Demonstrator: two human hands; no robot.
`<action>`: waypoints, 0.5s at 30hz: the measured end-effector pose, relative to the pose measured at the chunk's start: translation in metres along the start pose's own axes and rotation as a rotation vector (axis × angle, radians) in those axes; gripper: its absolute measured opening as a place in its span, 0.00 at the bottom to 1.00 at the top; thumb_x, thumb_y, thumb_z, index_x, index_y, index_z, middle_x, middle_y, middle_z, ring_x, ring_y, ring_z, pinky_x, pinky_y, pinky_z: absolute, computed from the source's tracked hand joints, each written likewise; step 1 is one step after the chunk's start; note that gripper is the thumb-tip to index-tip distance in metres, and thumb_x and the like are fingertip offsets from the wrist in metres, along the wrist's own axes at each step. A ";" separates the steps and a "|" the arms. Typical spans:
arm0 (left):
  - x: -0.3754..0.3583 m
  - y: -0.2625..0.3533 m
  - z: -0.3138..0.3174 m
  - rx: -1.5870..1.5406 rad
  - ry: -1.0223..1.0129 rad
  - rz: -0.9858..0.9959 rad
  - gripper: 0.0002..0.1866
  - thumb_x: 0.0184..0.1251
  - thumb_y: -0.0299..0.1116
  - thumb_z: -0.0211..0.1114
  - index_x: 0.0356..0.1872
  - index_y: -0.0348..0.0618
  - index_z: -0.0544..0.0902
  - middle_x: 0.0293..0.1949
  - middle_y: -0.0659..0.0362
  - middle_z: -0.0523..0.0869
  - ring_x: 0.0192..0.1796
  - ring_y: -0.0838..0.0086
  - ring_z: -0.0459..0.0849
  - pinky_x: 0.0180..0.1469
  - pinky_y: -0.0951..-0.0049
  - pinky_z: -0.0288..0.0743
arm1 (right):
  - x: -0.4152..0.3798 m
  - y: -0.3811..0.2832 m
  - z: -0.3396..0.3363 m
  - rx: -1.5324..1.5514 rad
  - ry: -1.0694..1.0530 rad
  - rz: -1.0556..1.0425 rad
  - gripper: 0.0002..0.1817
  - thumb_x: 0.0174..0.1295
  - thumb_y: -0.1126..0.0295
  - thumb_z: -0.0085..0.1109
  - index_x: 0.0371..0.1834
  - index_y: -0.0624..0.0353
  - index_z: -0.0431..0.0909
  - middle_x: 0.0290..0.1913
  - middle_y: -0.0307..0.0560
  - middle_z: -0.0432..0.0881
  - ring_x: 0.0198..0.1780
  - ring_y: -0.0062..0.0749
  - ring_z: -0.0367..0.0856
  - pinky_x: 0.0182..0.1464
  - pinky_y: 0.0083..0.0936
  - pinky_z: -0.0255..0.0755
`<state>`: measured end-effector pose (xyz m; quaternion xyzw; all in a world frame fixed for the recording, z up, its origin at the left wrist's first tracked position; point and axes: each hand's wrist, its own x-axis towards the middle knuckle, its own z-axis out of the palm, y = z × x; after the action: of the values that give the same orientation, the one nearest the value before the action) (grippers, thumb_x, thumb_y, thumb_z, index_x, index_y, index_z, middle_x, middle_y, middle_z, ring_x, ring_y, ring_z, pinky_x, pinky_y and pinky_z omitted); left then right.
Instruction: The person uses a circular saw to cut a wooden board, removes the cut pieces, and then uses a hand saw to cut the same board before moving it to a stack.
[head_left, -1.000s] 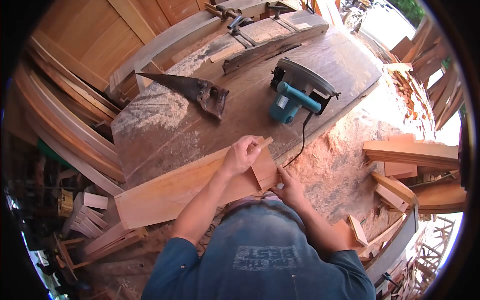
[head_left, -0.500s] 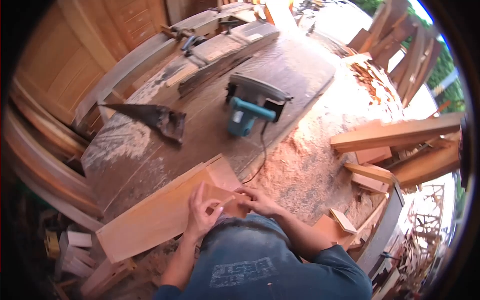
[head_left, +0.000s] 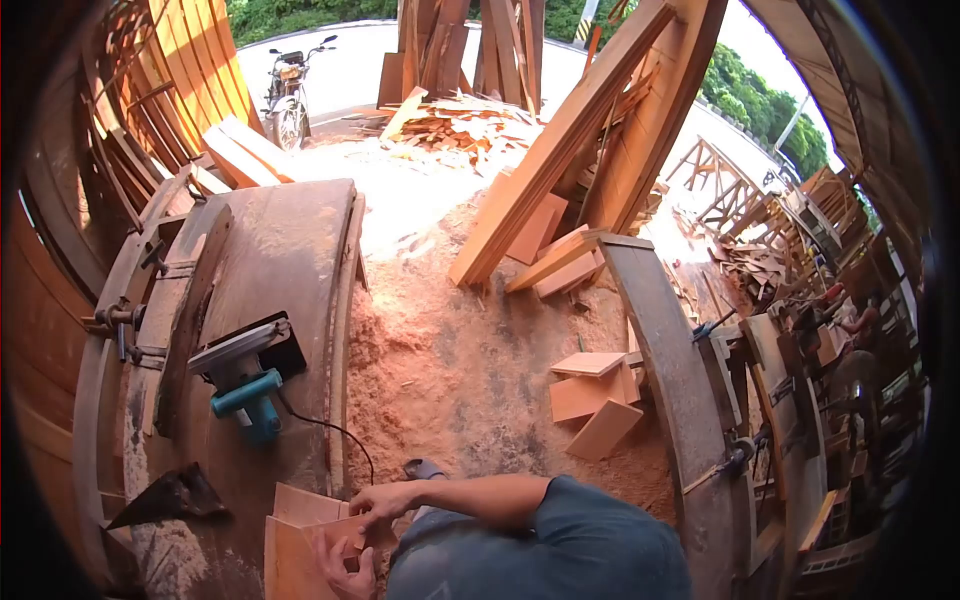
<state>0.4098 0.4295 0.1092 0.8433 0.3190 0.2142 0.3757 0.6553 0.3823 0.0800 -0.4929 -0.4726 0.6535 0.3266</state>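
Near the bottom edge, my right hand [head_left: 385,503] has its fingers bent over a small wooden board [head_left: 345,528]. Lower down, my left hand [head_left: 343,568] curls its fingers and thumb about the same board; its underside is hidden. Both hands are over a larger pale wooden workpiece [head_left: 285,560] at the near end of the workbench [head_left: 290,220]. A teal circular saw [head_left: 248,385] rests on the bench beyond them, its black cord trailing toward my right hand. The dark handsaw [head_left: 175,497] lies to the left of the workpiece.
Clamps [head_left: 122,318] grip curved timber along the bench's left side. Sawdust [head_left: 430,350] covers the floor. Wood offcuts [head_left: 605,430] lie to the right, beside a long grey plank [head_left: 665,350]. Large beams [head_left: 570,150] lean ahead, and a motorcycle [head_left: 290,95] stands outside.
The view has swung to the right, so the bench and saw appear farther left and more floor shows. Both hands now appear lower and farther left in view, still at the small board.
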 end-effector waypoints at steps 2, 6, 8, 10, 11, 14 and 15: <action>0.000 -0.012 0.002 0.117 0.065 0.121 0.29 0.56 0.39 0.75 0.59 0.41 0.79 0.71 0.41 0.70 0.72 0.37 0.66 0.74 0.45 0.59 | -0.037 0.005 -0.040 0.007 0.112 -0.041 0.30 0.65 0.52 0.69 0.62 0.62 0.78 0.51 0.44 0.85 0.53 0.27 0.79 0.56 0.31 0.74; -0.005 -0.018 -0.009 0.462 -0.033 0.083 0.39 0.61 0.50 0.72 0.72 0.46 0.71 0.74 0.44 0.68 0.75 0.45 0.66 0.74 0.45 0.59 | -0.148 0.055 -0.112 0.409 0.651 0.083 0.30 0.66 0.53 0.67 0.64 0.62 0.77 0.52 0.42 0.84 0.52 0.29 0.82 0.54 0.28 0.77; -0.013 -0.004 -0.015 0.737 -0.146 -0.034 0.42 0.60 0.54 0.71 0.74 0.49 0.70 0.76 0.44 0.66 0.76 0.45 0.64 0.75 0.41 0.57 | -0.178 0.165 -0.129 -0.028 1.178 0.351 0.28 0.58 0.54 0.71 0.58 0.60 0.82 0.49 0.56 0.88 0.48 0.41 0.88 0.49 0.36 0.82; -0.019 -0.025 -0.002 0.854 -0.176 -0.074 0.47 0.61 0.61 0.65 0.79 0.51 0.61 0.79 0.45 0.60 0.78 0.44 0.59 0.75 0.37 0.53 | -0.213 0.189 -0.109 -0.451 0.961 1.041 0.26 0.49 0.56 0.72 0.51 0.57 0.86 0.48 0.57 0.89 0.51 0.46 0.88 0.51 0.37 0.82; -0.023 -0.037 0.005 0.912 -0.191 -0.099 0.50 0.62 0.64 0.62 0.81 0.52 0.56 0.80 0.45 0.57 0.79 0.44 0.57 0.75 0.35 0.51 | -0.224 0.229 -0.081 -0.441 0.938 1.172 0.22 0.48 0.58 0.72 0.47 0.54 0.89 0.50 0.51 0.89 0.52 0.44 0.88 0.52 0.38 0.82; -0.027 -0.061 0.019 0.837 -0.006 -0.035 0.45 0.66 0.62 0.59 0.80 0.52 0.59 0.80 0.45 0.57 0.79 0.43 0.57 0.75 0.33 0.51 | -0.243 0.344 -0.026 -0.362 0.205 1.183 0.25 0.49 0.57 0.74 0.51 0.55 0.88 0.51 0.54 0.88 0.53 0.42 0.86 0.58 0.38 0.79; -0.026 -0.061 0.018 0.836 0.010 -0.006 0.44 0.67 0.62 0.58 0.80 0.52 0.59 0.80 0.45 0.56 0.79 0.43 0.57 0.75 0.33 0.51 | -0.244 0.328 -0.026 -0.155 0.204 1.141 0.22 0.51 0.57 0.73 0.48 0.56 0.88 0.47 0.51 0.87 0.50 0.41 0.85 0.55 0.37 0.78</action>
<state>0.3795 0.4332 0.0479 0.9212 0.3828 0.0694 -0.0002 0.7662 0.0606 -0.1485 -0.7523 -0.1450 0.6388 -0.0702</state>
